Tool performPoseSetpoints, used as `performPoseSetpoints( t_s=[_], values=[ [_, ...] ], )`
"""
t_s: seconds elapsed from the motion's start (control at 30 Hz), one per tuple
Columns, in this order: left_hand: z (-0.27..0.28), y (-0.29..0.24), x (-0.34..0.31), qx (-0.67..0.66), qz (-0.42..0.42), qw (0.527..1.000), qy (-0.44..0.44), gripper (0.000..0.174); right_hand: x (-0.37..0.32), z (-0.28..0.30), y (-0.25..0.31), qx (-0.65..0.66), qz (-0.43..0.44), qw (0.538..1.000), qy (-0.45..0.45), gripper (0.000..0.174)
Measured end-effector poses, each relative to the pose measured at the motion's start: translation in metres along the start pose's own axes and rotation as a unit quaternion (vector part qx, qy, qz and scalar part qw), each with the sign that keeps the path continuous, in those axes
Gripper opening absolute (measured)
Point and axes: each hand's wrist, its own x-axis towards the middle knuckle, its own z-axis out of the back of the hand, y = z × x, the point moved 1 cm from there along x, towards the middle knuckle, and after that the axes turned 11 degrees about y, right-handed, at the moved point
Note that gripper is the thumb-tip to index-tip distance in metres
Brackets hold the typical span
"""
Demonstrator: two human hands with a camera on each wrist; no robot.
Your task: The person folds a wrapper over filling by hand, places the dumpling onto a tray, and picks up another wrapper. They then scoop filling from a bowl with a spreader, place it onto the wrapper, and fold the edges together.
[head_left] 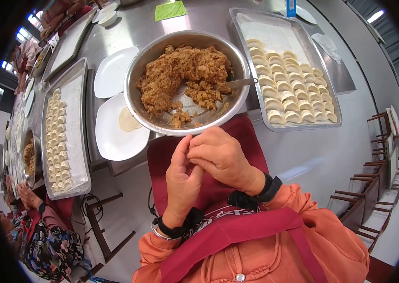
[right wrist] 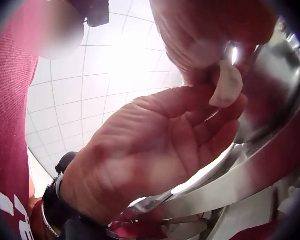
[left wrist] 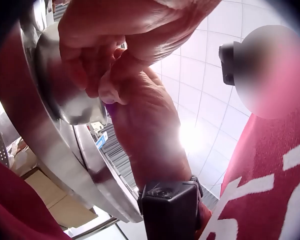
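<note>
A pale folded dumpling sits between both hands, in front of the steel bowl. My left hand holds it from one side, fingers bent upward and thumb against it. My right hand pinches it with curled fingers and thumb. In the head view the fingers hide the dumpling; the right wrist view shows its curved edge. Brown minced filling is heaped in the bowl, and a metal utensil handle leans over the right rim. Round dough wrappers lie on a white plate to the left.
A tray of dumplings in rows stands at the right. Another dumpling tray is at the left, beside a second white plate. A green mat lies behind the bowl. Another person's hands are at the far left.
</note>
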Motion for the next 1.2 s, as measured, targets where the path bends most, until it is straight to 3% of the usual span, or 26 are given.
performPoseSetpoints(
  t_s=[0.2,0.33,0.47,0.57,0.67,0.77,0.93,1.2],
  values=[
    [0.001,0.004,0.000,0.037,0.010,0.999,0.008,0.056,-0.001,0.001,0.002,0.012,0.008,1.000,0.017,0.015],
    [0.000,0.001,0.002,-0.082,0.005,0.997,0.001,0.050,0.006,0.004,0.010,0.033,-0.030,0.999,-0.011,0.012],
    [-0.002,-0.002,0.002,-0.184,0.033,0.982,-0.004,0.042,0.000,0.004,0.003,0.032,-0.003,0.999,-0.005,0.014],
    [0.002,0.006,-0.002,-0.074,0.032,0.996,0.030,0.036,-0.001,0.003,0.002,0.018,0.007,1.000,0.005,0.014],
    [0.003,0.007,-0.003,-0.107,0.053,0.992,0.035,0.034,0.000,0.003,0.005,0.017,0.010,1.000,0.001,0.014],
    [0.005,0.007,0.000,-0.209,0.072,0.975,0.039,0.036,0.001,0.003,0.006,0.013,-0.029,0.999,-0.023,0.013],
    [0.001,0.004,0.000,-0.217,0.060,0.974,0.036,0.041,-0.003,0.004,0.001,0.037,0.005,0.999,0.004,0.015],
    [0.003,0.003,-0.001,-0.290,0.067,0.954,0.035,0.042,-0.002,0.005,0.004,0.042,-0.017,0.999,-0.012,0.017]
  ],
)
